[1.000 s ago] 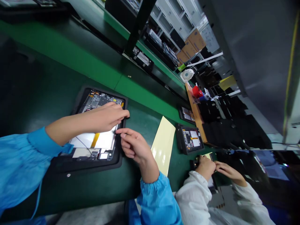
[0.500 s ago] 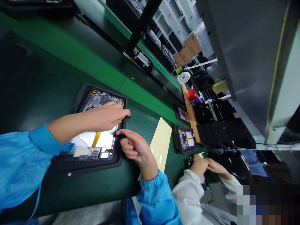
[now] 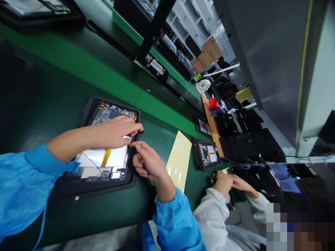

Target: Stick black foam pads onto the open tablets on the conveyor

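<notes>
Left hand (image 3: 119,131): its fingers are bent and close together, with a small black bit (image 3: 142,132) at the tips; I cannot tell if they pinch it.
Right hand (image 3: 149,160): the index finger reaches to the tablet's edge, the thumb is beside it, the others are curled; any grip is hidden.
Open tablet (image 3: 117,158): under the left fingers, its edge at the right fingertips, in a black tray (image 3: 104,190).
Edge work: in my judgement, light pressure is better, with fingers kept off the thin cable (image 3: 92,161) and orange strip (image 3: 106,157).
In the way: the left hand covers the tablet's middle.
White disc (image 3: 76,198): on the bench (image 3: 104,209), to the body side of the fingers.
Yellow sheet (image 3: 179,162): right of the right fingers, partly hidden by that forearm.
Second tablet (image 3: 208,153): beyond the sheet from the fingers.
Co-worker's hand (image 3: 223,183): farther right, well apart from these fingers.
Fan (image 3: 203,85): far beyond the fingers.
</notes>
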Tool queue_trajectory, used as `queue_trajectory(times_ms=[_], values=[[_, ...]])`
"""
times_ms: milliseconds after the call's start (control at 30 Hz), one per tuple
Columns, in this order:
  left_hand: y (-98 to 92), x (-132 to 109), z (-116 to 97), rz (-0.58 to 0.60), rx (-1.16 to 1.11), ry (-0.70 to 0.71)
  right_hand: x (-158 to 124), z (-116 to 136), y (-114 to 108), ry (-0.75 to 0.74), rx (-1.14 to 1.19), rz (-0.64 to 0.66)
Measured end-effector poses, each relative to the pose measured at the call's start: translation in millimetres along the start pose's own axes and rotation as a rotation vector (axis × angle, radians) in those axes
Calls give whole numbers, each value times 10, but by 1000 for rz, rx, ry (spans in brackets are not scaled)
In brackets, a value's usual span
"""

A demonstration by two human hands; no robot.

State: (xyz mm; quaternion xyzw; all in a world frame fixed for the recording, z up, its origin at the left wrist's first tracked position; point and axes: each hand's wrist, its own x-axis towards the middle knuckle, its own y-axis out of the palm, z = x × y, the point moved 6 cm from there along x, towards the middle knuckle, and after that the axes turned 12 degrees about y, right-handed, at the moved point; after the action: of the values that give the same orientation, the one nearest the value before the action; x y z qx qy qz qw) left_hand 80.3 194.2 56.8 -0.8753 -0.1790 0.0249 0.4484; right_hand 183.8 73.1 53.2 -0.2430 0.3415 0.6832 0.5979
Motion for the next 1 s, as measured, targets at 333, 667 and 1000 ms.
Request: queue_trajectory(times_ms=[333,667,1000], values=[[66,-47,-54,-25,48,35,8,-6,13,-26,-7,-12],[37,-36,6,-101,-30,132,-34,50,-32,-195,212,-38],[137,46,257,-186,91,143,-235,134,-178,-499,-104,-436]])
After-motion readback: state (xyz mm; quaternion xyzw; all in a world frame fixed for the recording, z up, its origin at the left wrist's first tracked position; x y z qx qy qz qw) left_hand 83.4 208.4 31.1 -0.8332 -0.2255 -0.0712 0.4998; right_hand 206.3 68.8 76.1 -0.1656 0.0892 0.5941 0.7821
